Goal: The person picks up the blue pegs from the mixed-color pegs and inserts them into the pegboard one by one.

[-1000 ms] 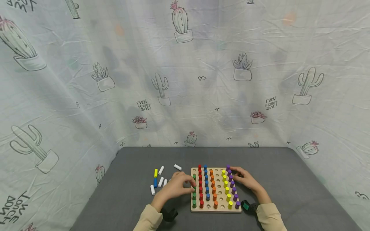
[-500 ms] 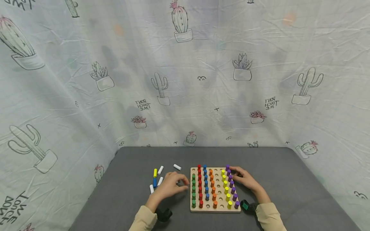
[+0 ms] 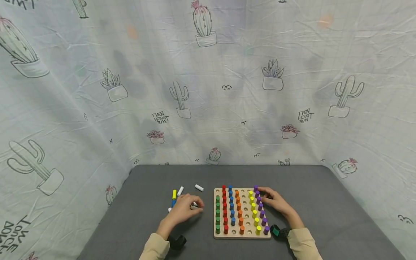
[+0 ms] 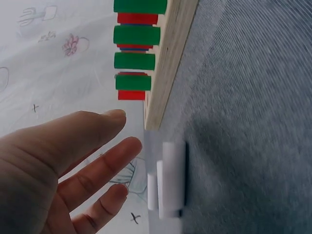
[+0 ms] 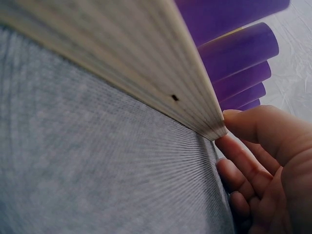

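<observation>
A wooden pegboard (image 3: 232, 237) lies on the table with upright pegs in rows: green (image 3: 217, 213), red, blue, orange, yellow and purple. My left hand (image 3: 183, 210) is left of the board, thumb and fingers apart with nothing between them. It hovers over loose white pegs, and the left wrist view shows white pegs (image 4: 173, 178) lying just past its fingertips. With thumb and index finger, my right hand (image 3: 276, 202) holds the board's far right corner, beside the purple pegs (image 5: 239, 53).
Left of the board lie a white peg (image 3: 199, 187), another white peg (image 3: 180, 191), a yellow peg (image 3: 174, 194) and a blue peg (image 3: 173, 203), partly covered by the left hand. A printed cactus curtain (image 3: 208, 108) hangs around the grey table (image 3: 156, 177).
My left hand has let go of a green peg in the leftmost column and moved left, away from the board, to the loose white pegs. The right hand stays at the corner.
</observation>
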Tool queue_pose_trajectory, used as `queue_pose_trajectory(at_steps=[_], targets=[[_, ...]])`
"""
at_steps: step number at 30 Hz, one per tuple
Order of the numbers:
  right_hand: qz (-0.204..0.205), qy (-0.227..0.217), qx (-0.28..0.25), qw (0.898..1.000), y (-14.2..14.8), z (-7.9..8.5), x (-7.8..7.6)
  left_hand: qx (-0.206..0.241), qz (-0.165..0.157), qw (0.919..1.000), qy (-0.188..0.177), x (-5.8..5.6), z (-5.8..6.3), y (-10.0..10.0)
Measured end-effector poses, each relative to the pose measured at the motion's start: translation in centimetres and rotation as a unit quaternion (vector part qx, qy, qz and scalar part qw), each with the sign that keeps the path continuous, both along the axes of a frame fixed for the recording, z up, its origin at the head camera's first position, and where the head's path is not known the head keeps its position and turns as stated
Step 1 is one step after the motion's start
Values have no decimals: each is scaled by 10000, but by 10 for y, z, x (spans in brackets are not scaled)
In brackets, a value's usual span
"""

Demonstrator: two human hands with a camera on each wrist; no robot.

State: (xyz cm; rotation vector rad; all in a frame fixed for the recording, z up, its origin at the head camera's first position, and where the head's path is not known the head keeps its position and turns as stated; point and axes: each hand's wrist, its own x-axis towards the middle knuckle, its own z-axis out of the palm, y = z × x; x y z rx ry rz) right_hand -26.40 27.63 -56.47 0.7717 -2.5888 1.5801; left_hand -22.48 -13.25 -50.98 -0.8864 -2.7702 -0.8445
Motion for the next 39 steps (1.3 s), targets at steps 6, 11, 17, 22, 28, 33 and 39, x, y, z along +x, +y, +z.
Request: queue_pose_trajectory(at_steps=[6,11,17,22,28,33,39], targets=[[54,36,-18,10000,0,2,1,54,237,9995,223,-1,-3,-9],[5,145,94,9999,-2,4,4,94,419,9985,344,-2,-7,-19],[-47,233,165,9996,-7,7,7,235,626,9974,274,-1,-8,-32],[-35,151,111,9998,-4,5,5,311,917,9949,296,-1,-10,-40],[38,35,-32,10000,-1,1,2,245,1320,9894,548,-3,-13,-48],[38,110,-52,9999,-1,1,1,293,1588,9862,375,-4,-13,-54],[45,241,1,9997,-1,2,1,349,1882,9813,209,-8,-15,-61]])
